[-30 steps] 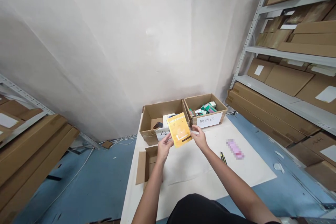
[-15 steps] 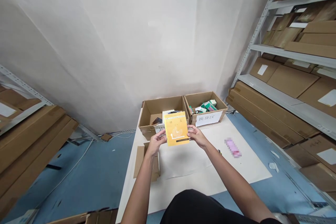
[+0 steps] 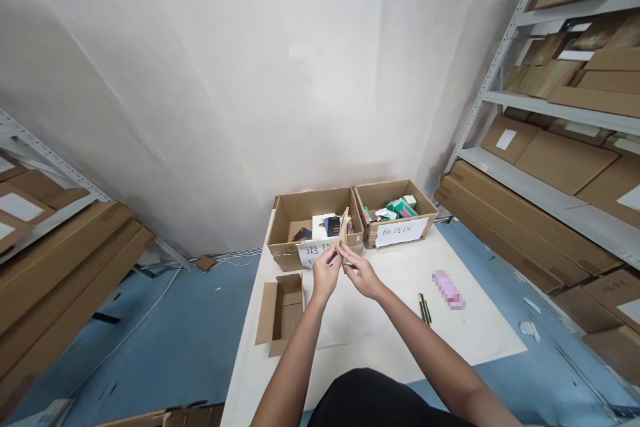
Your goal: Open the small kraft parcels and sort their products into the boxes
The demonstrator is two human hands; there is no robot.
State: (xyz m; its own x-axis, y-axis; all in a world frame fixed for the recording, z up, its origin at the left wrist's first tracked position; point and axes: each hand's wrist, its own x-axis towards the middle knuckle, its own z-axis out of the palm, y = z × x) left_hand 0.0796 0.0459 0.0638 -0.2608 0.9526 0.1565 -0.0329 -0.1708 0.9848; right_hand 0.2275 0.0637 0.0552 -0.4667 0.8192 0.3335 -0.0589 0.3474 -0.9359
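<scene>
A thin yellow book (image 3: 344,224) stands edge-on to me above the table, its cover turned out of sight. My left hand (image 3: 327,271) grips it from the left, fingers closed near its lower end. From the right, my right hand (image 3: 361,273) holds the same book, fingertips close to those of the left. Right behind the hands is an open cardboard box (image 3: 287,255) with a handwritten white label (image 3: 307,251); books and a dark item lie inside. A second labelled cardboard box (image 3: 371,235) with green-and-white small boxes (image 3: 401,207) stands beside it.
On the white table (image 3: 365,327) sit a small open carton (image 3: 289,307) at left, a yellow-black utility knife (image 3: 425,310) and a blurred pink item (image 3: 449,289) at right. Shelves with cardboard boxes (image 3: 565,159) flank both sides; a pale wall rises behind.
The book has turned from showing its front cover to standing edge-on. My hands have come closer together, uncovering the utility knife and more of the small carton.
</scene>
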